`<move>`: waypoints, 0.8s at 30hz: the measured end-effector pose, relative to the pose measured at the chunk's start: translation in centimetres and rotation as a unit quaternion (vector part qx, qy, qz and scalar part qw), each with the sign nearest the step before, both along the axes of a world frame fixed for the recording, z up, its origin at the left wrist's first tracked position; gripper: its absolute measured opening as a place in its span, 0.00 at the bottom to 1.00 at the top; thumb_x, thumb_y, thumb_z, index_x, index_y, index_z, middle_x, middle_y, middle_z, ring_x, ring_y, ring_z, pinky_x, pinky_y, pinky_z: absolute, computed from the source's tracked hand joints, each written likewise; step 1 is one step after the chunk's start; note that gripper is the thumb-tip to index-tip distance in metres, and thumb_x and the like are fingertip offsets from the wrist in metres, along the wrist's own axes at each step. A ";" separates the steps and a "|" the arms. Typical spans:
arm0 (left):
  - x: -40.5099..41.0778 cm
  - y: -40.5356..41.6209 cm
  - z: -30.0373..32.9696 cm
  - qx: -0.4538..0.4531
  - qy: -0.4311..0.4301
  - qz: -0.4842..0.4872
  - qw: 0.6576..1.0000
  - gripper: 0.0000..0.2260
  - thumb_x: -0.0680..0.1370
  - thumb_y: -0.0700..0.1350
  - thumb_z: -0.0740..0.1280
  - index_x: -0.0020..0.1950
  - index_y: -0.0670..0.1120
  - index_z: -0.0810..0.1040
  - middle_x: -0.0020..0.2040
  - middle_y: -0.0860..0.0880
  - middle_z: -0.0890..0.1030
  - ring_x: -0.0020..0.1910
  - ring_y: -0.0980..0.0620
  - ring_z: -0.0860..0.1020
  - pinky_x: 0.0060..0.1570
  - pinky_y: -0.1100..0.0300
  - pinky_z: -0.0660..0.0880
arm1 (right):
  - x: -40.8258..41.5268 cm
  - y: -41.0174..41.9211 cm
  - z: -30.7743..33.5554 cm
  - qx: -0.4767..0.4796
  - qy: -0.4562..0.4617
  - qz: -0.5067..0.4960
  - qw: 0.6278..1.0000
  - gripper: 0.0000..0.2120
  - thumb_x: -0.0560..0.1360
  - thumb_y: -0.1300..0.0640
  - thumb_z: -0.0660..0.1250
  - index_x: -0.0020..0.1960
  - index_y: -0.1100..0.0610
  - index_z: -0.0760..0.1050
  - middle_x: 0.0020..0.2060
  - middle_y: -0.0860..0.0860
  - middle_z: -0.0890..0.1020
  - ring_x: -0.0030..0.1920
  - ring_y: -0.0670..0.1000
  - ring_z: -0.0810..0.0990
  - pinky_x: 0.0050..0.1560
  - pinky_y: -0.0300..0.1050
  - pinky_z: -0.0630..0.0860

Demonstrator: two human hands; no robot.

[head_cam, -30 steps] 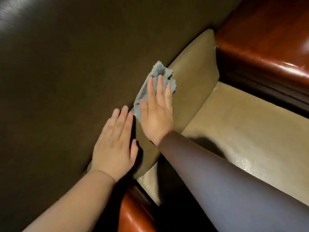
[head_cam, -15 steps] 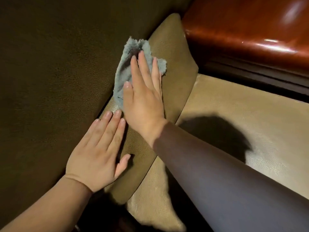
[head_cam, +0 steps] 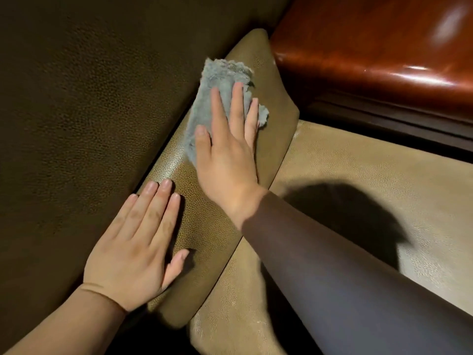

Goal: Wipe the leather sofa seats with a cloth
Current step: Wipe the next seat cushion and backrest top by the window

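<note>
1. Up close, the right hand (head_cam: pixel 227 160) lies flat on a grey cloth (head_cam: pixel 217 98), fingers straight and spread, pressing it onto a tan leather cushion (head_cam: pixel 204 226); nothing is pinched or curled round.
2. That cushion is a long narrow band running from lower left to upper right, bounded on its left by the dark brown backrest (head_cam: pixel 89 111) and on its right by the seam with the lighter seat (head_cam: pixel 358 188).
3. Open leather lies behind the cloth, back along the band toward the left hand (head_cam: pixel 135 252), and out across the seat to the right.
4. The cloth's long axis follows the band, its fuzzy end pointing up toward the cushion's far tip, its lower end under the palm.
5. The left hand rests flat, fingers straight, half on the backrest and half on the cushion, grasping nothing.
6. Just beyond the cushion's tip, a glossy red-brown wooden armrest (head_cam: pixel 384 47) closes off the upper right.
7. The dark sleeve (head_cam: pixel 358 290) crosses the seat, beside a shadow.
</note>
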State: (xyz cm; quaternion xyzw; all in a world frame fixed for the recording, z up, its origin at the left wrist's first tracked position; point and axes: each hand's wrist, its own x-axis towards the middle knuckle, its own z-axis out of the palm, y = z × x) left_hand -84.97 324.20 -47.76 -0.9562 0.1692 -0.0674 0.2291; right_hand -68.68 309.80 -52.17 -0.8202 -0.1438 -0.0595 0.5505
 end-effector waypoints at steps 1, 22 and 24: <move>0.0 -0.2 0.0 0.004 0.001 0.003 1.000 0.37 0.81 0.59 0.61 0.81 0.34 0.62 0.83 0.34 0.60 0.82 0.34 0.61 0.80 0.39 0.59 | 0.2 -0.4 -1.5 -0.001 -0.007 -0.012 1.000 0.30 0.86 0.48 0.52 0.85 0.52 0.50 0.84 0.52 0.41 0.83 0.58 0.34 0.82 0.58 0.41; 19.0 -6.9 0.9 -0.001 0.055 -0.004 0.998 0.43 0.78 0.65 0.64 0.84 0.41 0.59 0.85 0.37 0.53 0.84 0.34 0.52 0.80 0.35 0.54 | 1.5 -7.3 -9.1 0.004 0.347 0.018 0.938 0.45 0.78 0.34 0.45 0.83 0.61 0.37 0.84 0.58 0.42 0.83 0.56 0.41 0.80 0.44 0.38; 19.2 -7.0 0.8 0.000 0.054 -0.009 0.998 0.42 0.78 0.65 0.64 0.84 0.40 0.60 0.85 0.37 0.54 0.84 0.34 0.53 0.80 0.35 0.55 | 3.4 -6.5 -8.8 0.034 0.372 -0.019 0.927 0.45 0.77 0.37 0.45 0.83 0.63 0.37 0.84 0.60 0.43 0.83 0.57 0.42 0.82 0.49 0.40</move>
